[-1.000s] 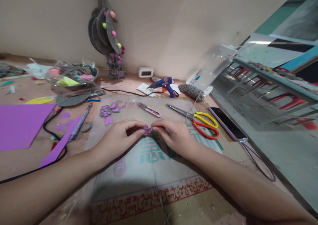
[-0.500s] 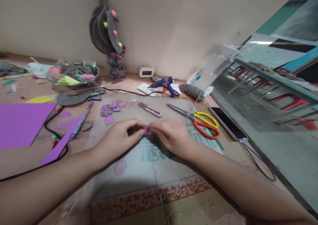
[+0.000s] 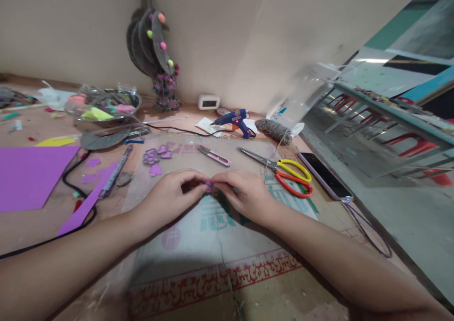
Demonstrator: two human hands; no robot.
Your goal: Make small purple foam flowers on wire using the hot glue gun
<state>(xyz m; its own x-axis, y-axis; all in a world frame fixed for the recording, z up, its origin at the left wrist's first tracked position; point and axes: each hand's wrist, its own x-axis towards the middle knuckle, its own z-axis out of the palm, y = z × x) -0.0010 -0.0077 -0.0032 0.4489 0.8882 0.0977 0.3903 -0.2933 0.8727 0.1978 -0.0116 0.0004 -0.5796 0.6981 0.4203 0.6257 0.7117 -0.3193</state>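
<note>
Between my two hands is a small purple foam piece (image 3: 209,185), mostly covered by fingers, so its full shape is hidden. My left hand (image 3: 173,192) pinches it between thumb and fingertips. From the other side my right hand (image 3: 245,194) pinches at its edge. Beyond the left hand lie several purple foam cutouts with grey edging (image 3: 151,156) and a plain purple flower cutout (image 3: 155,170). Pink-handled thread snips (image 3: 214,156) rest just past the fingertips. Scissors (image 3: 275,164) with yellow and orange handles lie beyond my right hand.
A blue glue gun (image 3: 232,119) stands at the back beside grey yarn (image 3: 274,131). At right is a phone (image 3: 325,175) near the table edge. Purple foam sheet (image 3: 31,177), a pen (image 3: 116,172) and a black cord lie left. A filled metal bowl (image 3: 106,121) stands behind.
My right fingertips have shifted slightly left over the purple foam piece, and less of it shows. The left hand stays nearly still.
</note>
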